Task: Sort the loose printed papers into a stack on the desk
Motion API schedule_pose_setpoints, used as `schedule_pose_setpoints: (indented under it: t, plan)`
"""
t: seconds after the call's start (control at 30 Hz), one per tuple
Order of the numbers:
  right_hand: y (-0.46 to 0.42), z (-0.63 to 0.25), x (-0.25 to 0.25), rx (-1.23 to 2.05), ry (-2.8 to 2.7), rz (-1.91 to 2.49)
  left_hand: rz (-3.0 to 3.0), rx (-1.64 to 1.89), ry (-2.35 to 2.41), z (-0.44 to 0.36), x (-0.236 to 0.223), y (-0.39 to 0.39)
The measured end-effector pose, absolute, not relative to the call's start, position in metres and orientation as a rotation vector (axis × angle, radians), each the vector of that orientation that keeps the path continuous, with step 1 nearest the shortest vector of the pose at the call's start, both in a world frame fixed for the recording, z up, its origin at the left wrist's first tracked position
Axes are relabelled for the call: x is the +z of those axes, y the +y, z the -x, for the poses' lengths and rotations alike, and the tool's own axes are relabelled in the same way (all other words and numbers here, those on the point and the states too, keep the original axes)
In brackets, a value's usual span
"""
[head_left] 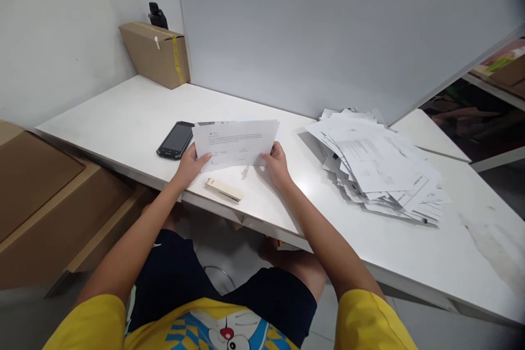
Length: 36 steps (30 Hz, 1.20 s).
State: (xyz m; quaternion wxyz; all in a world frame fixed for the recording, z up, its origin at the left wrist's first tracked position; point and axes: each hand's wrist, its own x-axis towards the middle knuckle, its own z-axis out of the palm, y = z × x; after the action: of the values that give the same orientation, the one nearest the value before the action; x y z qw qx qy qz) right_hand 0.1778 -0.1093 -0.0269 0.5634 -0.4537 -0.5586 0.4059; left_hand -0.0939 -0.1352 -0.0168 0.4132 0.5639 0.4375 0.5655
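A printed paper sheet (235,145) is held up above the front of the table, tilted toward me; whether more sheets lie behind it I cannot tell. My left hand (192,165) pinches its left edge, thumb on the front face. At the right lower corner, my right hand (276,163) grips it the same way, its fingers hidden behind. Just below the paper lies a cream-coloured stapler (224,190) near the table edge. A black handheld device (175,140) with a screen rests left of the paper, close to my left hand.
A large untidy pile of papers (377,158) covers part of the white table (279,210) on the right. At the back left stands a taped cardboard box (153,54), with a black object (158,16) behind it. Bigger cardboard boxes (49,191) sit beside the table at left.
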Motion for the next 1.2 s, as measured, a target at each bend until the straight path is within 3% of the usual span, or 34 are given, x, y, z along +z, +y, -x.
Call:
schedule_pose_setpoints:
  t: [0.43,0.63,0.73,0.9,1.03,1.2]
  plan:
    - [-0.11,-0.174,-0.026,0.979,-1.348,1.173,-1.361,1.359,1.213,0.095,-0.025,-0.129]
    - [-0.118,-0.195,0.003,1.138,-1.283,1.173,-1.542,1.367,1.196,0.092,-0.016,-0.126]
    - [-0.162,-0.218,0.013,1.11,-1.171,1.117,-1.729,1.391,1.245,0.089,-0.006,-0.137]
    - [-0.293,-0.252,-0.008,1.072,-0.978,1.461,-2.397,1.455,1.215,0.067,-0.004,-0.182]
    - [-0.38,-0.259,-0.019,1.071,-0.801,1.556,-2.799,1.269,1.04,0.047,-0.023,-0.214]
    - [-0.417,-0.243,-0.016,1.069,-0.654,1.595,-2.998,1.051,0.965,0.047,-0.041,-0.22]
